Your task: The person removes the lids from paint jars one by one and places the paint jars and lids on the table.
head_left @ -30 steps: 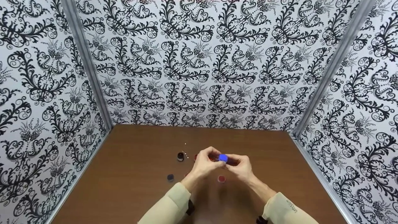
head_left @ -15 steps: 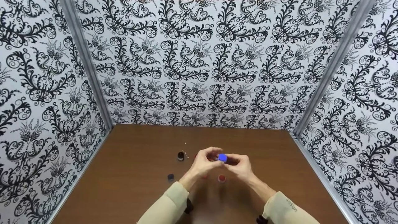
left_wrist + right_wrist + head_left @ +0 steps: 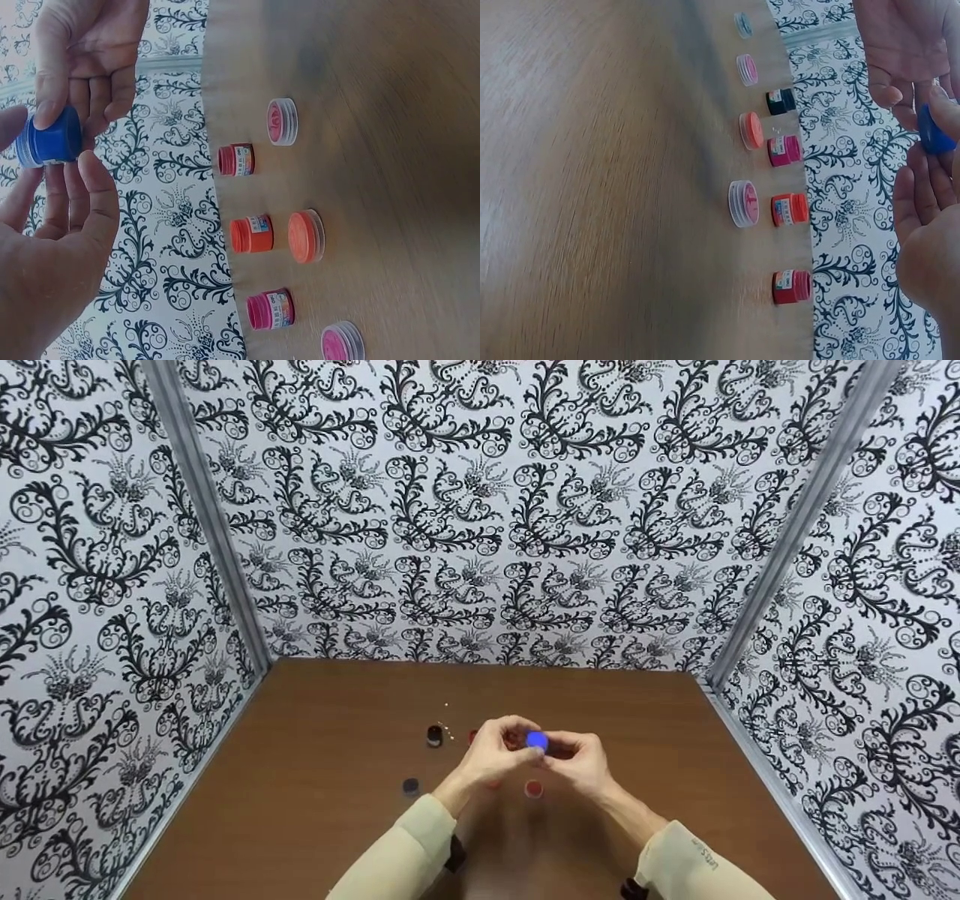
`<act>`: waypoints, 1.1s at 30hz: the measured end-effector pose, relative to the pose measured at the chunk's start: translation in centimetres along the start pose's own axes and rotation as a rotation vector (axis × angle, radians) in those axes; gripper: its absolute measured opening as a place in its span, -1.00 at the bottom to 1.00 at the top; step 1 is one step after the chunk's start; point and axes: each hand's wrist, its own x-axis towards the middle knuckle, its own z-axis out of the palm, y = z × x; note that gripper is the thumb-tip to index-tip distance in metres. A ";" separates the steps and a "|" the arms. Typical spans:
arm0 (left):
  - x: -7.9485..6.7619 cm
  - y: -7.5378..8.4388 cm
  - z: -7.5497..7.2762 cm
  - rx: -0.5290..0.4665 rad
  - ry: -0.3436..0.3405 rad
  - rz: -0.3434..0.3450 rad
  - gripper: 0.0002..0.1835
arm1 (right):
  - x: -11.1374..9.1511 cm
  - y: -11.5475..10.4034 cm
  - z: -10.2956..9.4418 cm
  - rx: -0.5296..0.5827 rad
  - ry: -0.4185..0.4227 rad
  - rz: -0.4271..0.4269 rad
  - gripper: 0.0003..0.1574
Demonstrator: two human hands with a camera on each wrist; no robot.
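Note:
A blue paint jar (image 3: 58, 136) with a clear ridged lid (image 3: 28, 142) is held up above the table between both hands. My left hand (image 3: 491, 755) pinches it at the lid end, its thumb on one side and fingers beneath. Across from it, my right hand (image 3: 583, 763) grips the blue body, thumb pressed on its side. In the head view only a bright blue round part shows between the fingertips. Below the hands stand open jars of red (image 3: 237, 160), orange (image 3: 252, 234) and magenta paint (image 3: 271, 309). The left hand hides most of these from the head view.
Upturned clear lids with red (image 3: 743, 203), orange (image 3: 751, 130) and pink (image 3: 748, 69) paint inside lie nearer the person. A dark open jar (image 3: 434, 736) and its lid (image 3: 410, 787) are at left. White specks (image 3: 448, 730) dot the brown table (image 3: 322, 735). Patterned walls surround it.
My left wrist has shifted slightly left, and a reddish lid beside it now shows in the head view. Both hands keep hold of the blue paint jar in nearly the same place.

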 end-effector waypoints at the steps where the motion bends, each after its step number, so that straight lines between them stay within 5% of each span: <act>1: 0.0 0.0 0.1 -0.007 0.010 -0.008 -0.64 | 0.0 0.0 0.0 0.002 0.001 0.001 -0.57; 14: 0.2 0.7 0.6 0.028 0.112 -0.041 -0.60 | 0.0 0.2 0.2 -0.013 0.034 0.024 -0.53; 33: 0.3 0.3 0.4 0.078 0.096 0.006 -0.65 | -0.3 0.3 -0.9 -0.032 0.093 0.046 -0.56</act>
